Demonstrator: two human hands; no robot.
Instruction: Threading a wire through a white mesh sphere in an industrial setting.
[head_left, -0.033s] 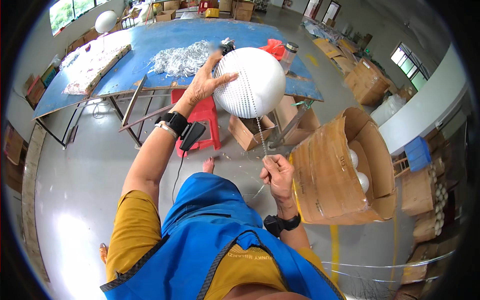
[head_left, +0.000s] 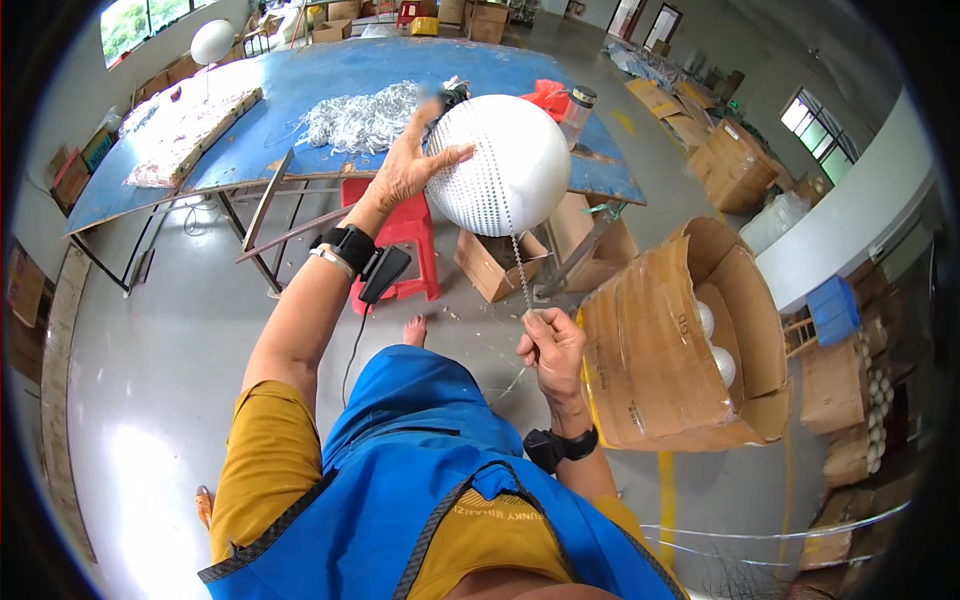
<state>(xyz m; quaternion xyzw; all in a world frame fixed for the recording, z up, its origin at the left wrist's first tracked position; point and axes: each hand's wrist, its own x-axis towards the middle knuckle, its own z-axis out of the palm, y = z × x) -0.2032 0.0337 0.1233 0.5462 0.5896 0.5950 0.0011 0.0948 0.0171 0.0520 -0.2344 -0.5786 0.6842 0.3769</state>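
Observation:
My left hand (head_left: 408, 165) holds a large white ball (head_left: 535, 160) at its left side, thumb across the front and fingers reaching up behind. Rows of small silvery beads cover the ball's left part; its right part is smooth and plain. From the last row a bead strand (head_left: 521, 268) runs down, pulled straight, to my right hand (head_left: 553, 345), where thumb and fingers pinch it. A loose pile of silvery strands (head_left: 360, 118) lies on the blue table (head_left: 300, 75) behind my left hand. What supports the ball underneath is hard to make out.
A big open cardboard box (head_left: 650, 360) with white balls (head_left: 723, 366) inside stands at my right. Under the table's near edge are a red stool (head_left: 408, 250) and a smaller carton (head_left: 497, 270). A clear jar (head_left: 577, 115) with a dark lid stands right of the ball.

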